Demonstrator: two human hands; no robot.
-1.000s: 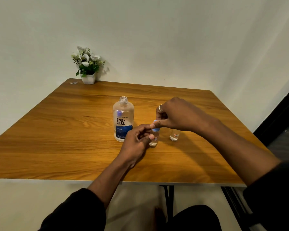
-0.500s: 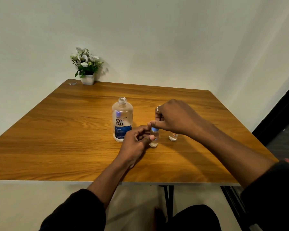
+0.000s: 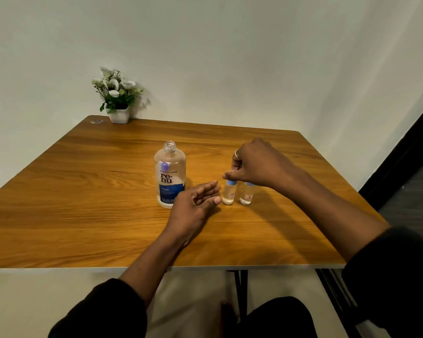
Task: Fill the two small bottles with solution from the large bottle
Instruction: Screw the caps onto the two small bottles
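The large clear bottle [image 3: 170, 176] with a blue label stands uncapped in the middle of the wooden table [image 3: 83, 203]. Two small clear bottles stand side by side just right of it, each with a blue cap. My right hand [image 3: 257, 165] hovers over both, its thumb and curled fingers pinching the cap of the left small bottle [image 3: 228, 195]. The right small bottle [image 3: 246, 196] stands under my wrist, its cap partly hidden. My left hand [image 3: 194, 204] rests on the table with relaxed fingers, just left of the small bottles, holding nothing.
A white pot of artificial flowers [image 3: 116, 98] stands at the table's far left corner, with a small scrap [image 3: 97, 121] beside it. White walls close off the back and right. A dark doorway edge [image 3: 401, 162] runs down the right side.
My left hand has let go of the small bottle and opened. My right hand has moved right with that bottle, which now stands beside the other small one.
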